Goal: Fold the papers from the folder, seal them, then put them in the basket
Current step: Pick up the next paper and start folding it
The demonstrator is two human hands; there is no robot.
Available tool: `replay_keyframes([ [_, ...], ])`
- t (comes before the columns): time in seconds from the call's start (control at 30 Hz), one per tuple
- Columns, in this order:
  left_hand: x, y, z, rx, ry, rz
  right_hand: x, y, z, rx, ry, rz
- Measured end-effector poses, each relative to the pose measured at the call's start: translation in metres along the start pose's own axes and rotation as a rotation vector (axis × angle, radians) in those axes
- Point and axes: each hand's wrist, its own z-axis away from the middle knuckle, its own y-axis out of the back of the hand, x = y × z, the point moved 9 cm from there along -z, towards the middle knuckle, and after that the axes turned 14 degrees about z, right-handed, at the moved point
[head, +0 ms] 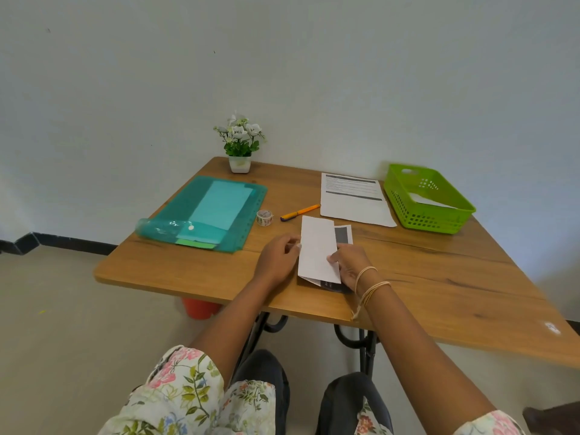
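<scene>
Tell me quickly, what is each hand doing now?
Left hand: fingers pinch the left edge of the folded paper.
Right hand: fingers curled on the paper's right edge, pressing it down.

1. Bright, even, diffuse daylight throughout; no harsh highlights.
2. Soft, faint shadows only: beneath the brown wooden tabletop [423, 277] and beside the lime-green plastic lattice basket [428, 199].
3. Mild glare on the crumpled flap of the translucent teal plastic folder [207, 211].
4. Strong wide-angle distortion: table edges bowed, plain white wall [282, 58] stretched toward the corners.
5. Sharp at centre; softer on the floral-print sleeves [175, 394] at the bottom edge.
6. Printed text on the flat white paper sheet [354, 199] too small to read.
</scene>
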Motion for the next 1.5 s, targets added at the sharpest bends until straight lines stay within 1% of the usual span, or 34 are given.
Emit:
replay_keyframes([
  [0.07,0.001,0.000,0.000,0.001,0.007,-0.009,-0.001,-0.004,0.001,-0.027,-0.011,-0.035],
  [0.1,0.001,0.000,0.001,-0.005,0.014,-0.011,-0.002,-0.005,0.003,-0.028,0.008,-0.002],
  [0.17,0.001,-0.001,0.001,-0.010,0.024,-0.010,-0.008,-0.004,0.004,0.024,0.104,0.209],
  [0.23,0.001,0.000,0.001,-0.001,0.030,-0.023,-0.019,-0.003,0.007,0.140,0.245,0.504],
  [0.3,0.002,0.001,0.000,0.015,0.033,-0.025,-0.026,-0.005,0.010,0.245,0.323,0.761],
  [0.37,0.002,0.002,0.001,0.032,0.041,0.004,-0.030,-0.007,0.015,0.296,0.362,0.901],
  [0.43,0.003,0.003,0.003,0.034,0.026,0.066,-0.032,-0.013,0.016,0.247,0.423,0.890],
  [0.5,0.006,0.004,0.005,0.013,0.005,0.140,-0.033,-0.016,0.023,0.174,0.443,0.784],
  [0.57,0.008,0.001,0.007,-0.037,-0.010,0.162,-0.035,-0.017,0.026,0.121,0.422,0.631],
  [0.67,0.009,-0.015,0.010,-0.178,-0.035,0.086,-0.040,-0.016,0.027,0.045,0.372,0.427],
  [0.73,0.008,-0.023,0.013,-0.246,-0.043,0.000,-0.042,-0.015,0.026,0.026,0.329,0.412],
  [0.8,0.008,-0.025,0.014,-0.262,-0.051,-0.041,-0.042,-0.009,0.021,0.065,0.300,0.453],
  [0.93,0.007,-0.024,0.012,-0.244,-0.049,-0.057,-0.032,0.009,0.010,0.144,0.215,0.522],
  [1.03,0.007,-0.025,0.011,-0.234,-0.091,-0.182,-0.021,0.016,0.004,0.116,0.148,0.655],
  [1.13,0.014,-0.026,0.012,-0.216,-0.178,-0.294,-0.019,0.021,-0.001,0.066,0.149,0.843],
  [1.2,0.017,-0.029,0.014,-0.223,-0.231,-0.378,-0.021,0.022,-0.006,0.046,0.179,0.989],
  [1.3,0.017,-0.035,0.015,-0.260,-0.259,-0.484,-0.029,0.018,-0.011,0.049,0.277,1.182],
  [1.4,0.013,-0.039,0.016,-0.308,-0.238,-0.531,-0.040,0.012,-0.014,0.166,0.410,1.363],
  [1.5,0.006,-0.043,0.014,-0.332,-0.205,-0.607,-0.044,0.003,-0.005,0.267,0.564,1.397],
])
